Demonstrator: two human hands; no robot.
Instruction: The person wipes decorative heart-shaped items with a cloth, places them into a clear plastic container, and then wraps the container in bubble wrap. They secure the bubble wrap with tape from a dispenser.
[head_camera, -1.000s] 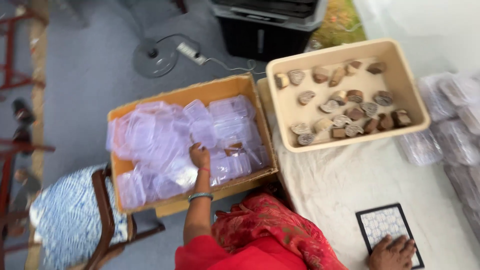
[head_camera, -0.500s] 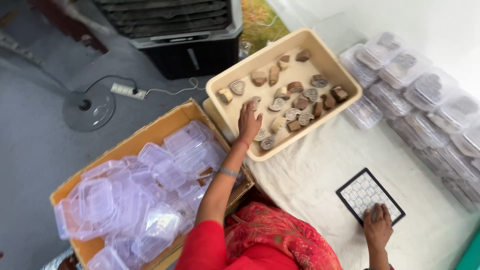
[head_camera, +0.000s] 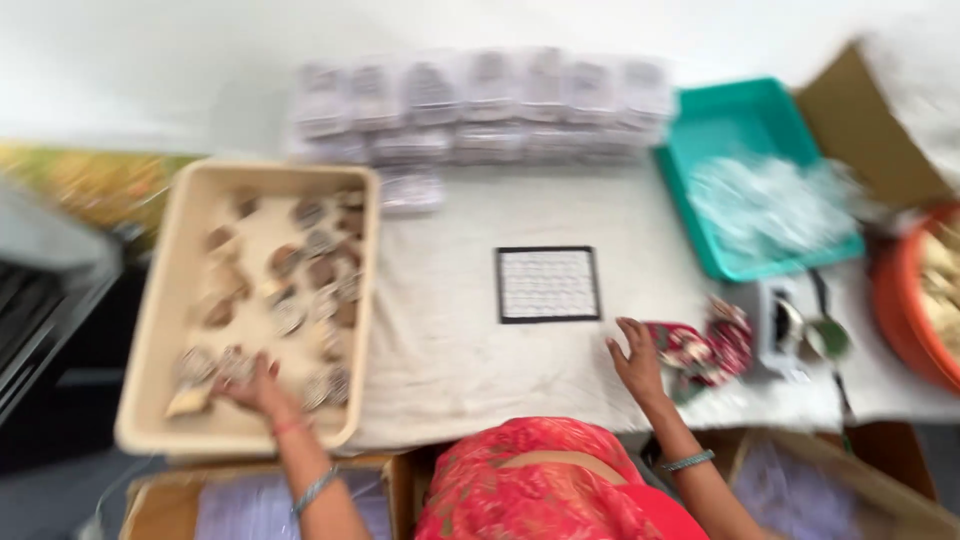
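The picture is blurred by motion. My left hand (head_camera: 255, 392) reaches into the near end of a beige tray (head_camera: 165, 310) and rests among several small brown and pale pieces (head_camera: 300, 270). The blur hides whether it grips one. My right hand (head_camera: 636, 360) lies on the white cloth (head_camera: 450, 350) with its fingers spread and nothing in it. It sits just left of a red patterned cloth (head_camera: 705, 350) and below and to the right of a black-edged white grid pad (head_camera: 547, 284).
Stacks of clear plastic containers (head_camera: 480, 100) line the back. At the right stand a teal tray (head_camera: 700, 210) holding clear plastic, a small white device (head_camera: 772, 322) and an orange bowl (head_camera: 900, 300). A cardboard box (head_camera: 160, 505) sits below the table at the left.
The view has swung up from the floor box to the table. My left hand went from the box of clear lids into the beige tray. My right hand has come off the grid pad.
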